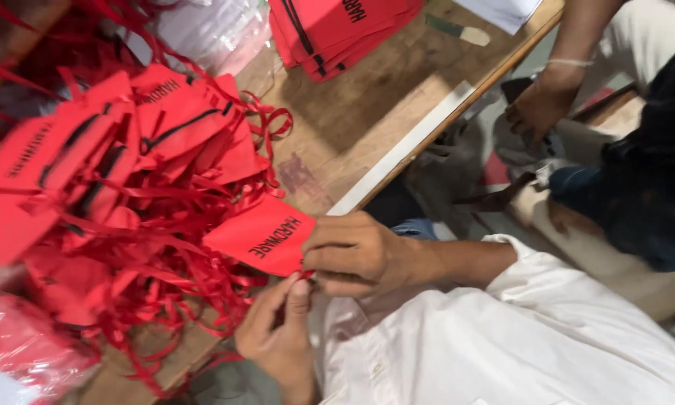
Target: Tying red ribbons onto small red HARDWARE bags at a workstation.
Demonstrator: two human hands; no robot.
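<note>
**Both hands pinch one red tag at the heap's edge**

While I watch from afar, the heap of red fabric tags and ribbons is my landmark; just right of it lies one red tag, long axis slanting up-right; my left hand pinches below its corner; my right hand, nearer, clamps its right edge; matte, flat cloth.

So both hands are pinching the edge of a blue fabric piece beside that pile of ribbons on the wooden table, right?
Not blue. In the head view the fabric piece is red; the left hand and right hand do pinch its edge, beside the ribbon pile on the wooden table.
</note>
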